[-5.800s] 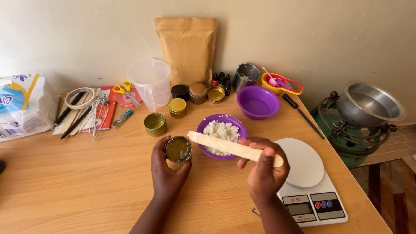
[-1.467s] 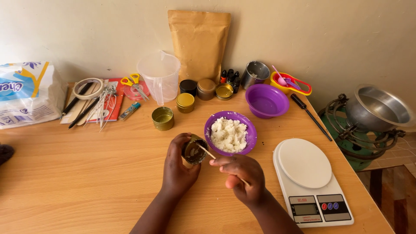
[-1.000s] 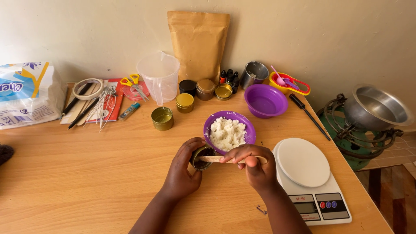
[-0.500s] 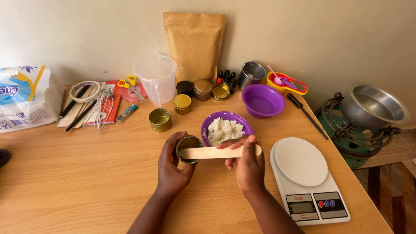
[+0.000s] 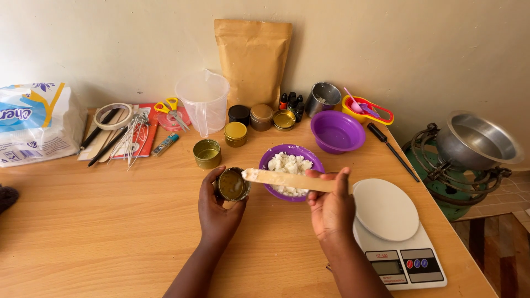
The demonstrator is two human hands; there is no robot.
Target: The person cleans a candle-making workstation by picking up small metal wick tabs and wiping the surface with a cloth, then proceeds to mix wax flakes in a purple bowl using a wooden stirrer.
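One small tin (image 5: pixel 232 184) sits in the left hand (image 5: pixel 216 211).

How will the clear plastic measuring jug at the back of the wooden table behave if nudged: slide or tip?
The clear plastic measuring jug looks empty and thin-walled, so probably light and easy to slide. It is tall and seems narrower at the base than the rim, so a push near the top may tip it. Scissors lie close beside it.

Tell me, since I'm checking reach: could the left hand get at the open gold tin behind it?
Probably yes: the open gold tin stands just beyond the left hand with bare table between, though that hand already holds a small tin.
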